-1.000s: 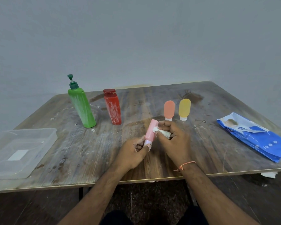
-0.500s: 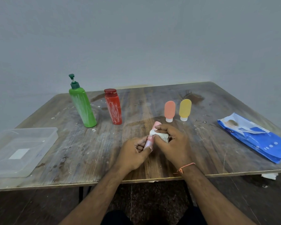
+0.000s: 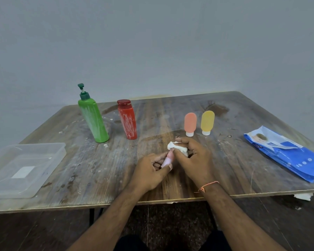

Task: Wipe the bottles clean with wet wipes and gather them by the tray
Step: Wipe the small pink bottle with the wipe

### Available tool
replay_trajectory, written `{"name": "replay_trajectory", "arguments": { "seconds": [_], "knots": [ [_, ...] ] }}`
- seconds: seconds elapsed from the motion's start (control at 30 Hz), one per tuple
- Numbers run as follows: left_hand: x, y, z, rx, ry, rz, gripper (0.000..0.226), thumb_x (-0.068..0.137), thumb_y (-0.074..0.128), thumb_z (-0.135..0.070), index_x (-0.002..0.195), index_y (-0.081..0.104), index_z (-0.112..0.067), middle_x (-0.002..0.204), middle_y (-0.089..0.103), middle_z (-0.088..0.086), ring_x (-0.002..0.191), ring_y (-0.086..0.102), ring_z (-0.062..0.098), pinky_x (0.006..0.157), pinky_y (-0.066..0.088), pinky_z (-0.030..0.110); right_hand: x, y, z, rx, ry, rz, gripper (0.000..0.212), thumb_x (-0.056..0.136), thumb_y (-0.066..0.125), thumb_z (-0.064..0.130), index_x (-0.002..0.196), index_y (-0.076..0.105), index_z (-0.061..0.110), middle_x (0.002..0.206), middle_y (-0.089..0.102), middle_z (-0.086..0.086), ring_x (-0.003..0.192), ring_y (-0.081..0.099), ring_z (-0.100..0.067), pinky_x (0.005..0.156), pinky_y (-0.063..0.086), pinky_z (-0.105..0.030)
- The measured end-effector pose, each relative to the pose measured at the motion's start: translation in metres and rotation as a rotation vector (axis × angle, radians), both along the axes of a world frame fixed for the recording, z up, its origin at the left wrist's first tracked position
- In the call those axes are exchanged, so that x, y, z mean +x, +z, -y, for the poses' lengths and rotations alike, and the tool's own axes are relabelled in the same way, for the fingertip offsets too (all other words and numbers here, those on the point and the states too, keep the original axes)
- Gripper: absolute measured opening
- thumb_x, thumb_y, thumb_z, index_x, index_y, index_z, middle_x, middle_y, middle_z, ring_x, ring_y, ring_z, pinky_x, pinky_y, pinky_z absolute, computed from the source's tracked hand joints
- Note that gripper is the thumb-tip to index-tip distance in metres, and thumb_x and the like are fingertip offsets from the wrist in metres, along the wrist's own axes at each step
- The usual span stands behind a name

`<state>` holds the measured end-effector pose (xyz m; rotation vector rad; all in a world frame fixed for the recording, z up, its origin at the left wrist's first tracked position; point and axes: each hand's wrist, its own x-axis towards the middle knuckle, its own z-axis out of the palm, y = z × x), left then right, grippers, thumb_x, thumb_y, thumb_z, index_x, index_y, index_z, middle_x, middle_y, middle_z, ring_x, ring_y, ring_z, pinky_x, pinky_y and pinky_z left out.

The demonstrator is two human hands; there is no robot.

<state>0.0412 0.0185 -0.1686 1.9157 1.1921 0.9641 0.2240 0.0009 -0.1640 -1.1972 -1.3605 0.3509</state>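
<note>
My left hand (image 3: 150, 173) grips a small pink bottle (image 3: 168, 159) by its lower end, above the table's near middle. My right hand (image 3: 192, 156) holds a crumpled white wet wipe (image 3: 177, 147) wrapped over the bottle's top, hiding most of it. A green pump bottle (image 3: 93, 118) and a red bottle (image 3: 128, 122), both streaked white, stand at the back left. An orange bottle (image 3: 190, 123) and a yellow bottle (image 3: 207, 122) stand cap-down behind my hands. A clear plastic tray (image 3: 49, 166) sits at the left edge.
A blue pack of wet wipes (image 3: 290, 153) lies at the right of the worn wooden table (image 3: 98, 169). A scrap of white wipe (image 3: 303, 196) lies on the floor below the table's right front edge. A grey wall stands behind.
My right hand has slid the wipe up over the pink bottle's top, covering more of it. Both hands sank slightly towards the table. The other bottles have not moved.
</note>
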Motion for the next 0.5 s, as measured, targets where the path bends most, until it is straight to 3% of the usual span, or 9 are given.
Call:
{"name": "replay_trajectory", "arguments": {
  "seconds": [0.1, 0.2, 0.3, 0.37, 0.5],
  "knots": [
    [0.0001, 0.0009, 0.0012, -0.009, 0.019, 0.009, 0.048, 0.094, 0.079, -0.025, 0.139, 0.067, -0.036, 0.102, 0.077, -0.013, 0.091, 0.072, 0.005, 0.085, 0.062, 0.03, 0.0003, 0.0003, -0.0012, 0.018, -0.038, 0.03, 0.035, 0.088, 0.083, 0.013, 0.118, 0.077, 0.032, 0.114, 0.075, 0.026, 0.112, 0.069, 0.003, 0.093, 0.057, -0.021],
    [0.0015, 0.0038, 0.0026, -0.042, -0.029, 0.091, 0.025, 0.101, 0.073, -0.029, 0.125, 0.077, -0.032, 0.098, 0.081, -0.008, 0.089, 0.077, 0.013, 0.083, 0.064, 0.041, 0.0002, -0.0015, 0.0019, -0.014, 0.048, 0.099, 0.037, 0.087, 0.085, 0.017, 0.118, 0.078, 0.036, 0.118, 0.075, 0.02, 0.113, 0.068, 0.002, 0.091, 0.057, -0.019],
    [0.0011, 0.0026, 0.0011, -0.025, -0.028, 0.076, 0.018, 0.101, 0.072, -0.033, 0.117, 0.079, -0.03, 0.096, 0.08, -0.005, 0.088, 0.077, 0.017, 0.081, 0.064, 0.049, -0.0003, -0.0025, 0.0032, -0.021, 0.057, 0.16, 0.034, 0.086, 0.087, 0.022, 0.117, 0.08, 0.035, 0.111, 0.075, 0.017, 0.106, 0.069, -0.001, 0.087, 0.058, -0.022],
    [0.0003, 0.0004, -0.0003, -0.005, -0.022, 0.033, 0.026, 0.098, 0.074, -0.035, 0.124, 0.077, -0.036, 0.1, 0.078, -0.007, 0.092, 0.075, 0.014, 0.084, 0.064, 0.044, 0.0005, -0.001, 0.0017, -0.022, 0.039, 0.065, 0.033, 0.086, 0.087, 0.02, 0.114, 0.079, 0.035, 0.113, 0.075, 0.017, 0.111, 0.069, 0.0, 0.091, 0.058, -0.023],
    [-0.0017, -0.0005, 0.0001, 0.009, 0.017, -0.009, 0.053, 0.091, 0.082, -0.022, 0.14, 0.067, -0.031, 0.101, 0.071, -0.009, 0.091, 0.068, 0.004, 0.08, 0.056, 0.016, 0.0031, -0.001, -0.004, 0.011, -0.044, -0.062, 0.029, 0.088, 0.086, 0.014, 0.113, 0.079, 0.028, 0.11, 0.076, 0.02, 0.108, 0.071, -0.002, 0.09, 0.059, -0.025]
  ]
}}
